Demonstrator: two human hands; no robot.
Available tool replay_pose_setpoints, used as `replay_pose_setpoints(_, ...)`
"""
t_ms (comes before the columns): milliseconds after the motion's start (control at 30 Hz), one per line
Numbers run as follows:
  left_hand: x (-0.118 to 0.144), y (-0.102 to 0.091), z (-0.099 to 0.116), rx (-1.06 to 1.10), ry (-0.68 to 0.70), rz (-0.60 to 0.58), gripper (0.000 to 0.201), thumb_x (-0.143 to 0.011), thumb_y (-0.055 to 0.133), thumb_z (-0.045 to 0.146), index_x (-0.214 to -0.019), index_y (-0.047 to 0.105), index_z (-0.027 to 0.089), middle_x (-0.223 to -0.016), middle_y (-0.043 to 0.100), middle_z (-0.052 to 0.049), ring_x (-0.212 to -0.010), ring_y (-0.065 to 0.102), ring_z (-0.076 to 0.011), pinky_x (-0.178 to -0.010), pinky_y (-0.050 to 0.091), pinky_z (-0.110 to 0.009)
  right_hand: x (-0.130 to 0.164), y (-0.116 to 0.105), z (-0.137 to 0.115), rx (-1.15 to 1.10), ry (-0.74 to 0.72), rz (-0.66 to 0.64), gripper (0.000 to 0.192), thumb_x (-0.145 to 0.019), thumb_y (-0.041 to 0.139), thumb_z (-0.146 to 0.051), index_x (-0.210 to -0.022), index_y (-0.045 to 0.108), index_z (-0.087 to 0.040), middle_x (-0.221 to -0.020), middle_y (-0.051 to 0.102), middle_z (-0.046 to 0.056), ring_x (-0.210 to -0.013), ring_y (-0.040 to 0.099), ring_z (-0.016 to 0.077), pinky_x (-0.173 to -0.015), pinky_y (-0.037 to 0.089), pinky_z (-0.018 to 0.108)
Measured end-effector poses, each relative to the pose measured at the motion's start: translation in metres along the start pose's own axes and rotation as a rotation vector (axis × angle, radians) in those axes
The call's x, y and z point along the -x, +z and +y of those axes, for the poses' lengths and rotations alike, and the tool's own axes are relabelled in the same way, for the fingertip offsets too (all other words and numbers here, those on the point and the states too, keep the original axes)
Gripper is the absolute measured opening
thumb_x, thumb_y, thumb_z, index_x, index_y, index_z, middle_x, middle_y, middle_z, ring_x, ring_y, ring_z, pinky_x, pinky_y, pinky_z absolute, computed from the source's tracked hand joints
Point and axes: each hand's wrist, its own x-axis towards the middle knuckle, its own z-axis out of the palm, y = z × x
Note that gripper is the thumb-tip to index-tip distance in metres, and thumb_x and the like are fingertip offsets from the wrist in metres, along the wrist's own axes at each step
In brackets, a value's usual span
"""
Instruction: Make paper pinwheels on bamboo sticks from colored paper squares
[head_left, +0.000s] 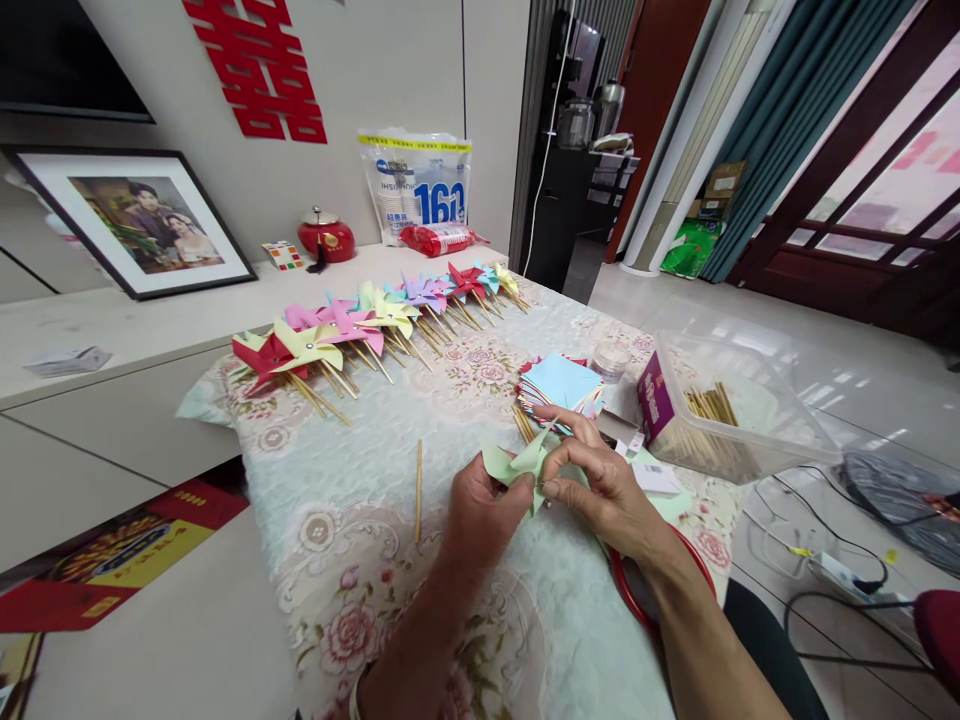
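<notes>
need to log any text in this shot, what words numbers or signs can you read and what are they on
"160": large blue digits on the white plastic bag against the wall.
Smaller print above it on that bag: too blurred to read.
Red paper-cut sign on the wall: the double-happiness character "囍", top cut off.
Purple label on the clear plastic box: too small to read.
Red and yellow package at lower left: print unreadable.

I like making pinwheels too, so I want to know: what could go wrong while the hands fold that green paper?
1. Both the left hand and right hand pinch the light green paper by its folded tips; letting go could let them spring open.
2. The loose stick lies near the left hand and might get nudged and roll.
3. The clear box of sticks seems to hang over the table edge; a bump might tip it.
</notes>
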Motion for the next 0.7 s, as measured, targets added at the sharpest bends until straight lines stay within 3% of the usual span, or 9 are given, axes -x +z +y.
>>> replay_pose_setpoints(700,-0.001,-0.005,-0.012,-0.224,0.140,-0.002,0.015,-0.070,0.066,0.029,-0.078,0.065,0.017,-0.066,0.067,0.000,-0.059,0.055,-0.0141,-0.060,0.045,-0.025,0.001,0.000,0.001,-0.085,0.111,-0.023,0.010,-0.088,0.068,-0.022,-0.079,0.067,-0.022,-0.141,0.052,0.009,-0.139,0.039,0.0291,-0.110,0.029,0.046)
